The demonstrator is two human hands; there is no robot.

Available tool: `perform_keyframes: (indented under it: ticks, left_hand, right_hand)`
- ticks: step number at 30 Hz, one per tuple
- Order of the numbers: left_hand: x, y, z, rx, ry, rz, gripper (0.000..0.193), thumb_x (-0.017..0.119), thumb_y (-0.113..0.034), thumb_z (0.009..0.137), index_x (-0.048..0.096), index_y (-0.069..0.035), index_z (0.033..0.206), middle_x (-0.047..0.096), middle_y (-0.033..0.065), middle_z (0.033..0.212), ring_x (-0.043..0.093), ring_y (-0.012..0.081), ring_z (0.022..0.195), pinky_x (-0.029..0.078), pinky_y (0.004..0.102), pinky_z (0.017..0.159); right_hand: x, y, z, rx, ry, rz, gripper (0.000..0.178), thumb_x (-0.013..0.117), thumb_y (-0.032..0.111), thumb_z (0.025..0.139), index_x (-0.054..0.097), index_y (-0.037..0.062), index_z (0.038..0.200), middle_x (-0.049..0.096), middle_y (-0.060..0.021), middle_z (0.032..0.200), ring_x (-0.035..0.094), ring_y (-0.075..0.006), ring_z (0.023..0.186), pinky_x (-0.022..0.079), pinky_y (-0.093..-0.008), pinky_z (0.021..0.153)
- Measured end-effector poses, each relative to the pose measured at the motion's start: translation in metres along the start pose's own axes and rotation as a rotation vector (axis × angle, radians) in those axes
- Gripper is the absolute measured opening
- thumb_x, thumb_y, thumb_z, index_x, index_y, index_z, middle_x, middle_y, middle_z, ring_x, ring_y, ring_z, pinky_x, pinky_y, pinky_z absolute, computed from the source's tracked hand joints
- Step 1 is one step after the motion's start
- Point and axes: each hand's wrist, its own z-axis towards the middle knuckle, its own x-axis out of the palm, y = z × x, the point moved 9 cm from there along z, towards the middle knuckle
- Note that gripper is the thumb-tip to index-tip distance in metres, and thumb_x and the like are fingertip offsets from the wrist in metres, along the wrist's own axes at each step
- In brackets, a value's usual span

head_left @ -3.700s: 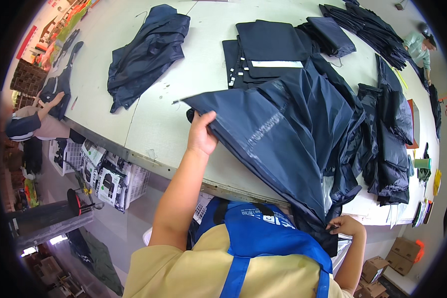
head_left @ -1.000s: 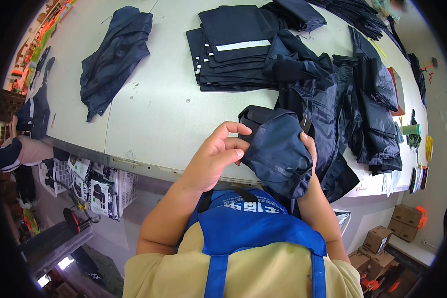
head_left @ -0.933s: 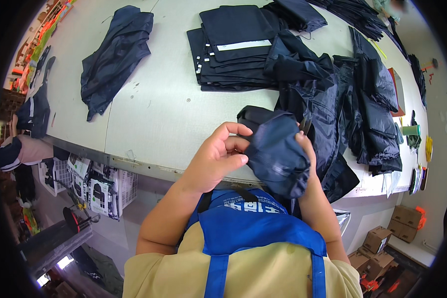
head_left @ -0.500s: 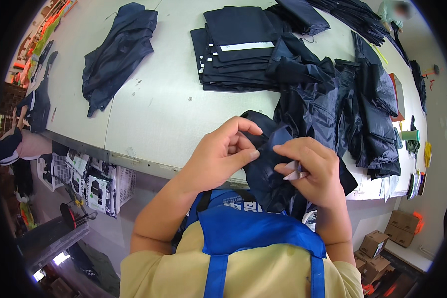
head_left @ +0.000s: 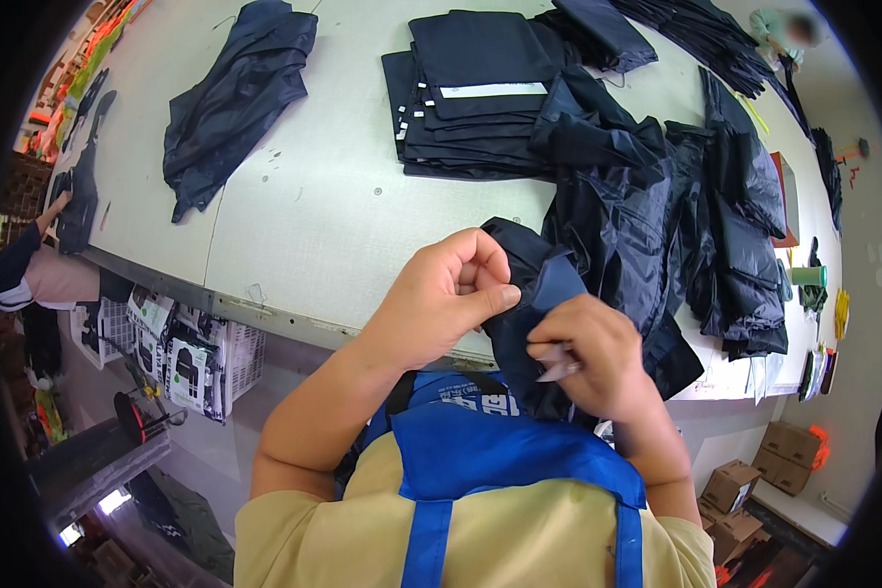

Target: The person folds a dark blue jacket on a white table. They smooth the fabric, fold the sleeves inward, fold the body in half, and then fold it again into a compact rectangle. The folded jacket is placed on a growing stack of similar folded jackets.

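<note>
In front of me, at the table's near edge, a dark navy garment (head_left: 521, 338) hangs partly down toward my blue apron. My left hand (head_left: 451, 289) is closed in a pinch on its upper left edge, thumb against the curled fingers. Over the garment's right side, my right hand (head_left: 598, 353) is closed, slightly blurred, around small metal thread snips (head_left: 559, 371). Their pointed blades stick out to the left below the fingers. A smoother blue flap of cloth (head_left: 557, 284) stands up between the two hands.
Beyond my hands lies a stack of folded dark garments (head_left: 480, 59); shiny dark garments (head_left: 617, 225) are heaped at right. Another dark garment (head_left: 235, 103) lies at far left. A green thread spool (head_left: 809, 276) stands at the right edge. Co-workers are at far left and far right.
My right hand has moved slightly down and left with the snips, turning so its back shows more. My left fingers have closed together on the garment's edge.
</note>
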Motion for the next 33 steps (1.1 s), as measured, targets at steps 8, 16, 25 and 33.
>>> perform_keyframes:
  ticks: [8, 16, 25, 33]
  left_hand:
    - [0.007, -0.001, 0.001, -0.032, 0.049, -0.095, 0.021, 0.07, -0.006, 0.084, 0.051, -0.009, 0.091, 0.053, -0.006, 0.072, 0.047, 0.001, 0.064, 0.034, 0.0151, 0.055]
    - [0.01, 0.003, 0.004, -0.037, 0.066, -0.127, 0.021, 0.07, -0.006, 0.085, 0.049, -0.009, 0.089, 0.055, -0.0045, 0.076, 0.049, 0.0009, 0.067, 0.037, 0.0145, 0.057]
    - [0.011, 0.008, 0.003, -0.069, 0.098, -0.092, 0.019, 0.069, -0.005, 0.086, 0.051, -0.008, 0.089, 0.056, -0.0042, 0.077, 0.051, 0.0012, 0.068, 0.04, 0.0136, 0.06]
    - [0.01, 0.009, 0.004, -0.072, 0.092, -0.085, 0.018, 0.069, -0.006, 0.085, 0.051, -0.008, 0.089, 0.056, -0.0047, 0.076, 0.051, 0.0013, 0.068, 0.04, 0.0145, 0.059]
  right_hand:
    - [-0.034, -0.015, -0.004, 0.023, 0.087, -0.212, 0.043, 0.081, 0.022, 0.068, 0.058, 0.0055, 0.1, 0.06, -0.0071, 0.08, 0.055, -0.0225, 0.063, 0.044, -0.0323, 0.055]
    - [-0.029, -0.006, 0.005, -0.058, 0.057, -0.236, 0.033, 0.08, 0.02, 0.066, 0.067, 0.0078, 0.094, 0.063, -0.0031, 0.081, 0.059, -0.0212, 0.068, 0.043, -0.0322, 0.058]
    - [-0.025, -0.002, 0.01, -0.091, 0.086, -0.242, 0.029, 0.08, 0.019, 0.066, 0.068, 0.008, 0.09, 0.063, -0.0027, 0.08, 0.059, -0.02, 0.064, 0.042, -0.0317, 0.055]
    - [-0.026, -0.016, 0.001, -0.122, -0.022, 0.063, 0.031, 0.08, 0.02, 0.072, 0.065, 0.0065, 0.095, 0.061, -0.0034, 0.079, 0.055, -0.0172, 0.061, 0.041, -0.0291, 0.053]
